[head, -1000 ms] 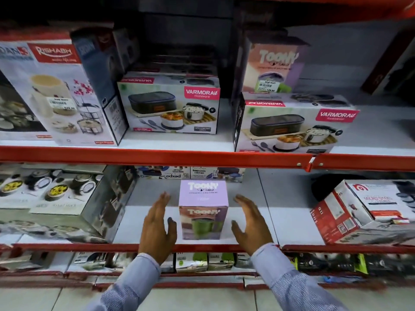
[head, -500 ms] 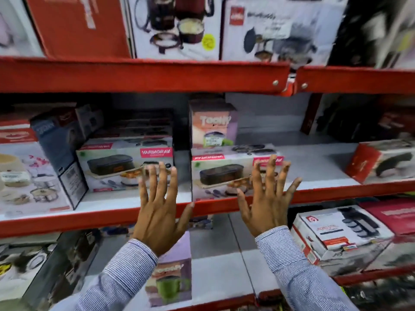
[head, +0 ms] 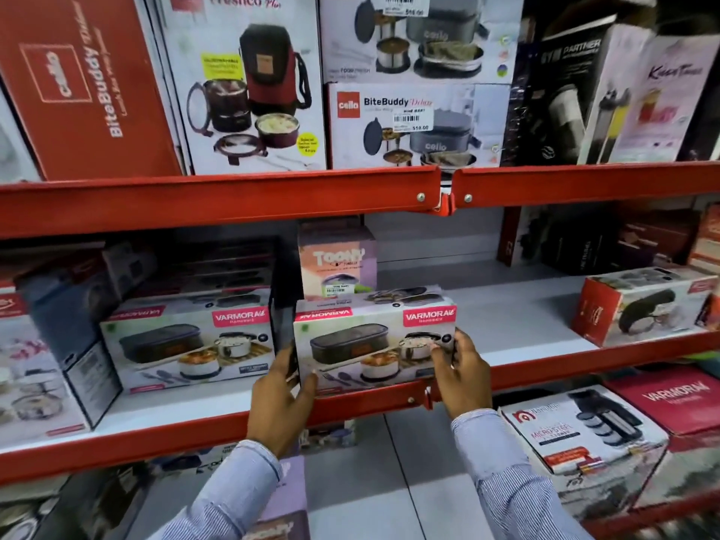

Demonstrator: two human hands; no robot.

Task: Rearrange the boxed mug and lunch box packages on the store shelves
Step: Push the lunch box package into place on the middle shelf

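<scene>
A Varmora lunch box package (head: pixel 370 344) stands at the front of the middle shelf, its picture side facing me. My left hand (head: pixel 281 403) grips its lower left corner and my right hand (head: pixel 461 378) holds its right end, fingers on the front face. Directly behind it stands a pink and purple Toony mug box (head: pixel 337 263). A second Varmora lunch box package (head: pixel 187 344) sits to its left on the same shelf. Another purple Toony mug box (head: pixel 288 500) shows on the shelf below, partly hidden by my left sleeve.
Red shelf rails (head: pixel 218 200) cross the view. Cello lunch box packages (head: pixel 419 126) fill the top shelf. A red and white box (head: pixel 639 305) sits at the right of the middle shelf, with bare shelf between. A steel container box (head: pixel 580 438) lies lower right.
My view rose from the lower shelf to the middle one. Both hands left the purple mug box, lifted with fingers spread, and now grip the right Varmora lunch box package.
</scene>
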